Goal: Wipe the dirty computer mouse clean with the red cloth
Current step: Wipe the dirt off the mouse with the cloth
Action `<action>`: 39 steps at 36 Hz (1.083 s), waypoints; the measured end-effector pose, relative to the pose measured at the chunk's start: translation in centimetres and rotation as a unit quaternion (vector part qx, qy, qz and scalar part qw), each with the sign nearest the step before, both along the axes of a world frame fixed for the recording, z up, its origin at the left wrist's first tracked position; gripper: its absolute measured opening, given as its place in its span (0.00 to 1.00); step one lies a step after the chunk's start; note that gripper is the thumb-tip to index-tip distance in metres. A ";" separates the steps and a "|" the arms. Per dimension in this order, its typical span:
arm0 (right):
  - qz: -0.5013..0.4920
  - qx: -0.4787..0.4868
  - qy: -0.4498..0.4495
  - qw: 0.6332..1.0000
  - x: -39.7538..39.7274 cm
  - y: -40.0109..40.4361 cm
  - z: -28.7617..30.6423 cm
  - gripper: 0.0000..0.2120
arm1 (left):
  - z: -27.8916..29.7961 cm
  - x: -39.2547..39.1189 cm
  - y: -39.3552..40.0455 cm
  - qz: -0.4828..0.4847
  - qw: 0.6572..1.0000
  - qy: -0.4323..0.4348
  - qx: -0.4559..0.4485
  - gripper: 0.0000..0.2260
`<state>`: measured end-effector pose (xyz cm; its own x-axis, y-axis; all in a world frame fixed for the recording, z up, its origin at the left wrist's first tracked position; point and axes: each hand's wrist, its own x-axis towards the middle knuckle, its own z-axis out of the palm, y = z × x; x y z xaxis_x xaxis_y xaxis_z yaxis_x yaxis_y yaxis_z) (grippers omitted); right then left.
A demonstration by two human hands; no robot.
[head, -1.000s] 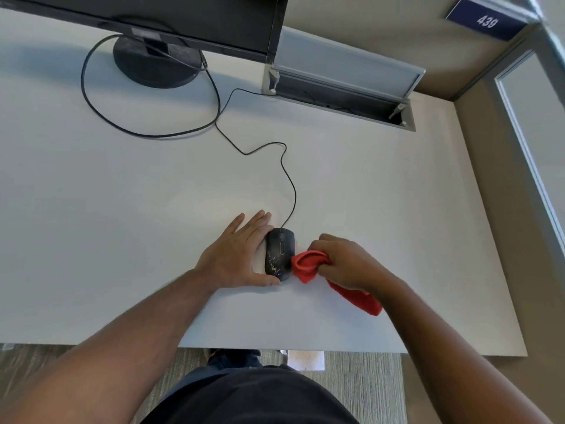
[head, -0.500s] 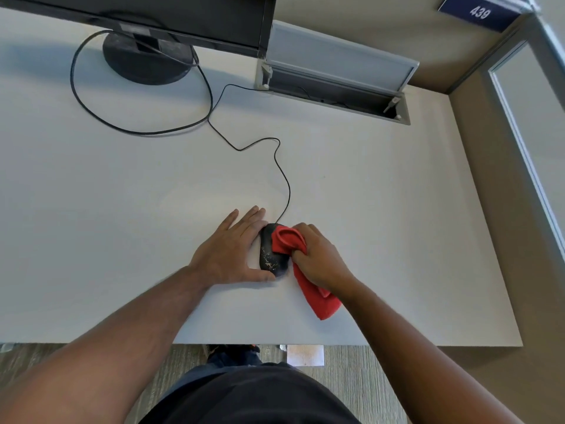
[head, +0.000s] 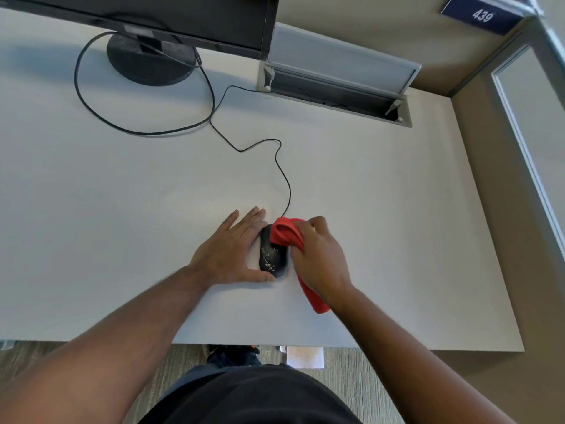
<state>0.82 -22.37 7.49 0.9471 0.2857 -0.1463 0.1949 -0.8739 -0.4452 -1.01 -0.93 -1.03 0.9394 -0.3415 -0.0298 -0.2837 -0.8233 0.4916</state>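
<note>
On the mouse's front, the right hand grips the red cloth; the left hand lies flat, bracing it.

A black plastic computer mouse flecked with pale specks lies at frame centre beside a plain red cloth on the white worktop. Upper right, a navy sign carries white digits.

Speckled black mouse, red cloth draped over front
</note>
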 end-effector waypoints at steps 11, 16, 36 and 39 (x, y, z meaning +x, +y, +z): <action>0.228 -0.058 -0.048 0.971 -2.7 -0.6 -0.6 0.24 | -0.2 -0.2 -0.2 -0.005 0.999 -0.038 0.006 0.56; 0.091 0.015 -0.120 0.989 -1.2 -0.8 0.1 0.22 | -0.4 0.0 0.0 -0.008 1.000 -0.019 0.003 0.56; 0.053 0.115 0.122 0.985 1.3 1.3 1.1 0.20 | -1.0 0.0 0.1 -0.017 0.999 -0.039 0.010 0.54; 0.149 0.101 0.152 0.972 0.6 1.1 0.8 0.20 | -0.7 -0.1 -0.2 -0.023 0.996 -0.066 0.056 0.49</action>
